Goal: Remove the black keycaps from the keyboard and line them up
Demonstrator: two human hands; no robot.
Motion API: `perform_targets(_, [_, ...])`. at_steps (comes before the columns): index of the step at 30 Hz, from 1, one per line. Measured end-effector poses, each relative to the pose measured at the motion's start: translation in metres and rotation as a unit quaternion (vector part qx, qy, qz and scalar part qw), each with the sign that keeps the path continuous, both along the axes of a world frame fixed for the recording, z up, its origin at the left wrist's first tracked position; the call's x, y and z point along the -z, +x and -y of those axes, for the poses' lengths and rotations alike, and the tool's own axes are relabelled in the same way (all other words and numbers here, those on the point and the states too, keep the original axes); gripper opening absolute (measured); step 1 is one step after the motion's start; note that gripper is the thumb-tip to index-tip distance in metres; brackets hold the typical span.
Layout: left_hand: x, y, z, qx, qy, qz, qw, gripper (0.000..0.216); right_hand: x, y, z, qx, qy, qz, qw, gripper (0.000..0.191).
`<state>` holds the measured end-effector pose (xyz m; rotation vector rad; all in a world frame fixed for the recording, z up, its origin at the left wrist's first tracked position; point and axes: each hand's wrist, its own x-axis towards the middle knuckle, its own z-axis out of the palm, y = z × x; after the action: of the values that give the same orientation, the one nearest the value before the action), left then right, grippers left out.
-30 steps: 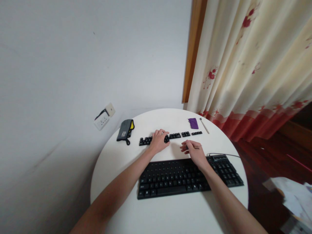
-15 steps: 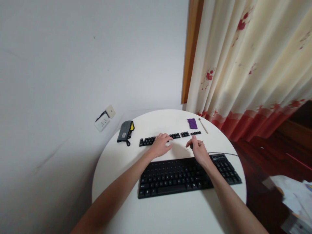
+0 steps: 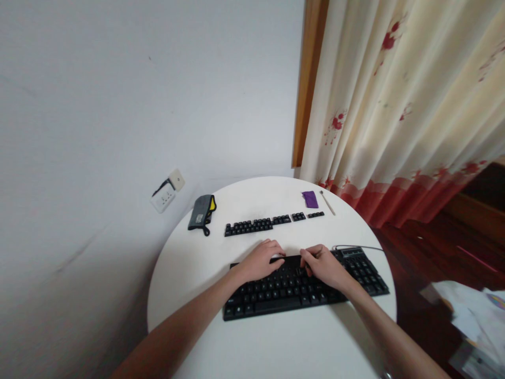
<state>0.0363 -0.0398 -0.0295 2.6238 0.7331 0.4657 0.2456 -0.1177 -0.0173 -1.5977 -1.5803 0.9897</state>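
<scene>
A black keyboard (image 3: 276, 295) lies across a round white table (image 3: 272, 347). My left hand (image 3: 260, 260) rests at the keyboard's back edge near the middle, with its fingers curled and close together. My right hand (image 3: 323, 265) is just to the right of it, fingers bent down onto the top rows of keys. What either hand holds, if anything, is hidden. Behind the hands, rows of loose black keycaps (image 3: 248, 227) lie in a line on the table.
A purple cloth (image 3: 310, 199) and a thin metal stick (image 3: 328, 203) lie at the far right of the table. A grey and yellow pouch (image 3: 201, 212) sits at the far left. The keyboard's cable (image 3: 355, 247) runs off right. A curtain (image 3: 394, 116) hangs close behind.
Both hands have drawn back towards me, the left from the loose keycap row and the right from the bare table, onto the keyboard's back edge. The thin item seen in my right hand no longer shows.
</scene>
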Motion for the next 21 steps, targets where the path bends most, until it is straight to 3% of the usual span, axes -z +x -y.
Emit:
perform_targets(8, [0.001, 0.000, 0.000, 0.022, -0.003, 0.002, 1.000, 0.016, -0.020, -0.006, 0.004, -0.019, 0.044, 0.115, 0.992, 0.046])
perform_targets(16, [0.001, -0.001, 0.000, 0.019, -0.005, 0.003, 1.000, 0.016, -0.015, -0.009, 0.003, -0.022, 0.037, 0.124, 0.991, 0.047])
perform_targets(21, [0.002, -0.001, -0.001, 0.012, -0.009, 0.005, 1.000, 0.018, -0.014, -0.010, -0.004, -0.028, -0.011, 0.103, 0.994, 0.044])
